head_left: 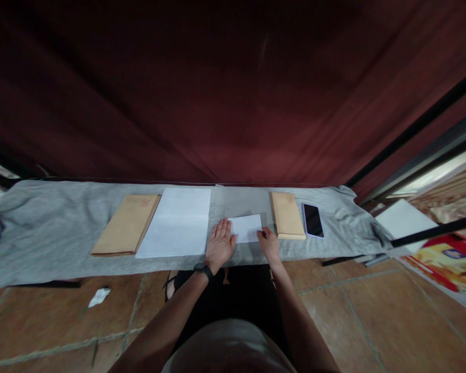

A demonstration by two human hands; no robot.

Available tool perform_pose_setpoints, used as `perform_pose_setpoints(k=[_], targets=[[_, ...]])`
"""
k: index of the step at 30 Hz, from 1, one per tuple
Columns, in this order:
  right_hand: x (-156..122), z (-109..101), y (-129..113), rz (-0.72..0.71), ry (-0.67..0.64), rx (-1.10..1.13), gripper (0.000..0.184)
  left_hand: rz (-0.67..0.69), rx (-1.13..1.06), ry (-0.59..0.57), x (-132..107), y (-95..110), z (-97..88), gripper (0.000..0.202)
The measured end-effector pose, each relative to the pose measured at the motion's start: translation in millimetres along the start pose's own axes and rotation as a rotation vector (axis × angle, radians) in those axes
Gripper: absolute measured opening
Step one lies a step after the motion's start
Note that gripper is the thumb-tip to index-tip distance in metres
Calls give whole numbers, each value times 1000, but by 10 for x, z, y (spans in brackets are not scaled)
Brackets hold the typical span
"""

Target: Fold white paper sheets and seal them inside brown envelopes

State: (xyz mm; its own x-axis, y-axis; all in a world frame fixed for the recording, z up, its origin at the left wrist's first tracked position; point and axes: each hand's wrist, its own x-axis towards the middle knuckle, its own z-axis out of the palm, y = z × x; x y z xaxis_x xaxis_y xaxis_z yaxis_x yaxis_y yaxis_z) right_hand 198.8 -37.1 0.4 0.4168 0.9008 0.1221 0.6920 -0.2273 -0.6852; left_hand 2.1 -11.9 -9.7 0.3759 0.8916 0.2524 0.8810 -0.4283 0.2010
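1. We look down from the person's head at a long surface (42, 233) draped in a grey cloth (345, 207). A dark red curtain (233, 93) hangs behind it, and a tiled floor (373, 321) lies in front.
2. A small folded white paper (247, 227) lies on the cloth straight ahead of the person, near the front edge. Its long axis runs left to right, in line with that edge.
3. The left hand (219, 243) lies flat, palm down, fingers straight and close together, holding nothing. It rests on the cloth just left of the paper, fingertips touching its left edge or nearly so. A black wristband (204, 269) circles the wrist.
4. The right hand (269, 243) sits at the paper's near right corner, fingers curled down onto it. We cannot tell whether it pinches the corner or only presses on it.
5. The paper therefore sits between the two hands and a little beyond them. The right hand is the nearer one, in contact with the corner.
6. Just right of the paper lies a brown envelope (287, 215), its long axis pointing away from the person. A phone (313, 220) lies beside it, dark screen up.
7. To the left, a large white sheet (176, 223) and a second brown envelope (127, 224) lie side by side.
8. A crumpled white scrap (100, 296) lies on the floor.
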Motion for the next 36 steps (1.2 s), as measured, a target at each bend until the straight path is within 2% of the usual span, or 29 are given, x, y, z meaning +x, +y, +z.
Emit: perform_pose_setpoints(k=[5,8,11,13,16,18,20,24,26,31,36], targets=[[-45,-51,-81,15,14,153,36,-5,-141,-13,-37,-22,-111,57],[-57,-184,-192,-4,104,178,39,-42,-352,0,-38,-18,-168,54],[-78,-357,-338,-148,270,120,36,-207,-745,29,5,82,-240,50],[-115,-435,-435,-301,316,42,31,-351,-1106,40,54,202,-313,49],[-218,-443,-529,-513,275,-87,27,-504,-1645,13,130,385,-449,56],[-304,-388,-542,-611,204,-147,28,-547,-1852,-33,161,457,-521,58],[-386,-317,-523,-665,134,-176,29,-593,-1893,-43,162,476,-551,55],[-492,-207,-468,-707,6,-188,30,-747,-1726,16,100,405,-479,43],[-522,-179,-452,-714,-50,-172,31,-781,-1661,17,71,349,-418,35],[-560,-124,-378,-680,-192,-26,36,-757,-1559,-67,67,206,-339,25],[-486,11,-253,-574,-162,-37,43,-736,-1477,-192,117,88,-317,26]])
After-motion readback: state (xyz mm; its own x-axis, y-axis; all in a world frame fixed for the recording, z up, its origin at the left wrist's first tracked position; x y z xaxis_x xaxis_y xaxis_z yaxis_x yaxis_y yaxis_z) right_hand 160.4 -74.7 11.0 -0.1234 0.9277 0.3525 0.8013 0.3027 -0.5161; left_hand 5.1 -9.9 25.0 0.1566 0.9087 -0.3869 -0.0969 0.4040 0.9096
